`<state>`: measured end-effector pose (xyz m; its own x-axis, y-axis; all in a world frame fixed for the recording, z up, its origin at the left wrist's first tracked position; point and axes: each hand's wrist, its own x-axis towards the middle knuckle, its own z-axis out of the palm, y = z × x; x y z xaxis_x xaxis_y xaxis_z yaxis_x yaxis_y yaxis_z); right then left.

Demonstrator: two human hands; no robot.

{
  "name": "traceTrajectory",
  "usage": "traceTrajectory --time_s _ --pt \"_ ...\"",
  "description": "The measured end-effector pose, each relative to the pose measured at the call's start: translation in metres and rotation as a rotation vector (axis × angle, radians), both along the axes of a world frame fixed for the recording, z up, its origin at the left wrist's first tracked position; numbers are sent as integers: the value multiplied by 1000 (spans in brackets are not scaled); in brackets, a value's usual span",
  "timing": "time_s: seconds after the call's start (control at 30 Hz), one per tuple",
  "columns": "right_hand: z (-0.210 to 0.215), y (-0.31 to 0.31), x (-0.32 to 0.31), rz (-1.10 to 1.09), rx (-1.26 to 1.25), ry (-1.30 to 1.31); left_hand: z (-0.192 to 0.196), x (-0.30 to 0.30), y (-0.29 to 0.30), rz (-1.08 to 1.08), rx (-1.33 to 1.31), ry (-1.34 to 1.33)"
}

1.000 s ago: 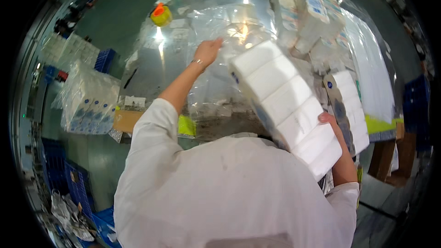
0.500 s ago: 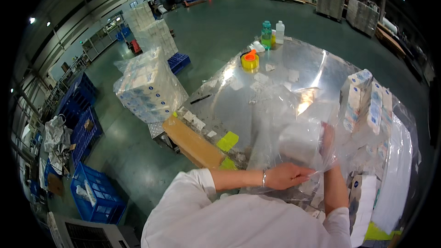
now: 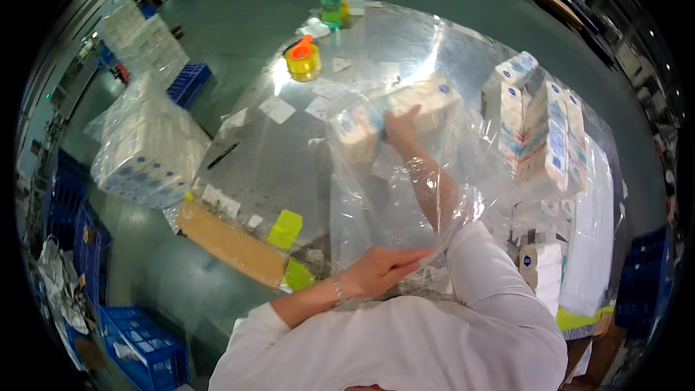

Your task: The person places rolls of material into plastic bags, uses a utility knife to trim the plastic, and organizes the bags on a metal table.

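While right hand [image 3: 402,129] has fingers spread wide on the pack [image 3: 433,98] just ahead, long axis crosswise, farther-back left hand [image 3: 378,271] touches bag [image 3: 365,199], grip unclear.

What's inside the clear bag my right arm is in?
A printed tissue pack and, against it, your right hand and forearm. The pack's underside and far side are covered.

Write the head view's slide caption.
Right hand on a white pack inside a clear bag; left hand at the bag's edge.
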<state>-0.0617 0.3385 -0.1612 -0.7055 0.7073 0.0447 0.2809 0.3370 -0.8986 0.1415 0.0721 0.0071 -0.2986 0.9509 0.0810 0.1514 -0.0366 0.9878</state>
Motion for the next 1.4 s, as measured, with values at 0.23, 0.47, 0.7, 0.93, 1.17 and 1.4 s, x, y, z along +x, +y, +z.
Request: traceTrajectory --time_s 0.23,0.47,0.7,0.93,1.17,1.4 --pt "-9 36 -23 255 -860 365 4 -18 -6 -118 -241 65" --pt "-14 -7 251 149 -58 -248 -79 -14 -4 -49 -460 271" --pt "78 24 608 -731 -244 176 -140 -67 -21 -171 -689 1004" --pt "32 51 736 -866 131 -805 -81 67 112 -331 -253 544" --pt "1 -21 653 -513 -211 -293 -180 187 195 -282 -492 -485" --pt "-20 -31 585 -863 -812 728 -141 219 191 -215 -665 -835"
